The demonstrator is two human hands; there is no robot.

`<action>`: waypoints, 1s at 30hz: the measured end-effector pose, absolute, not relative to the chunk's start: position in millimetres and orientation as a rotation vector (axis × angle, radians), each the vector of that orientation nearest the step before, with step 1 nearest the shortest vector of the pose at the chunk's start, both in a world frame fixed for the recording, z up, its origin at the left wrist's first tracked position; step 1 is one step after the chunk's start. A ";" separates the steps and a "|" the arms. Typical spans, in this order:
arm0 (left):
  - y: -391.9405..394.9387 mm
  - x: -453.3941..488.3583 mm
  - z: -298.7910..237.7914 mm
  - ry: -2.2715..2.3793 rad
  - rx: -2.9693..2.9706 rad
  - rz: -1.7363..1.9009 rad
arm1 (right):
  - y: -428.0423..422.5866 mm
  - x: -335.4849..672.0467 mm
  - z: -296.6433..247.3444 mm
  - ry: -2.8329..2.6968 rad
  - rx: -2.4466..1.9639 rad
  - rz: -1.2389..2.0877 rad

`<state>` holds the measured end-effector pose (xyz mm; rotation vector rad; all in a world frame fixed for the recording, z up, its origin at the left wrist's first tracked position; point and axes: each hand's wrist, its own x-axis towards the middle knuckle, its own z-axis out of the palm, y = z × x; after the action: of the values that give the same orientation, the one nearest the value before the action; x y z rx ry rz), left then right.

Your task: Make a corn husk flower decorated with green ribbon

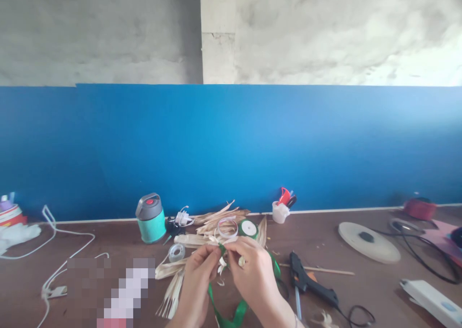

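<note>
At lower centre of the frame we find our left hand (198, 270) and right hand (252, 270) together, pinched on a green ribbon (231, 313) and small husk piece (221, 264); we judge the ribbon may slip, since its tail hangs loose near the glue gun (306, 280) on the tabletop (361, 289).

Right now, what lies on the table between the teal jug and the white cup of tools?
In the head view, between the teal jug and white cup lie a white plug, dried husk strips and a green ribbon spool.

Both hands, left (197, 275) and right (252, 270), fingers pinched together.
</note>
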<state>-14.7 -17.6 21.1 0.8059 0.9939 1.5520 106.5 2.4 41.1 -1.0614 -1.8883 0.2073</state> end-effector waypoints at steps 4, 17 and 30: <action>-19.8 -11.3 30.1 0.981 0.687 1.559 | 1.1 102.1 39.2 -1.881 -1.022 0.157; -20.7 -13.6 32.2 1.096 0.856 1.636 | 2.3 107.5 49.5 -1.818 -1.134 0.665; -15.6 -20.6 19.7 1.381 1.324 1.656 | 5.9 107.1 45.0 -1.914 -1.166 0.419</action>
<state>-20.6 -15.6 19.7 1.3243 1.3810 1.6559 107.1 5.9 45.0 -1.1665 -1.9141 0.4188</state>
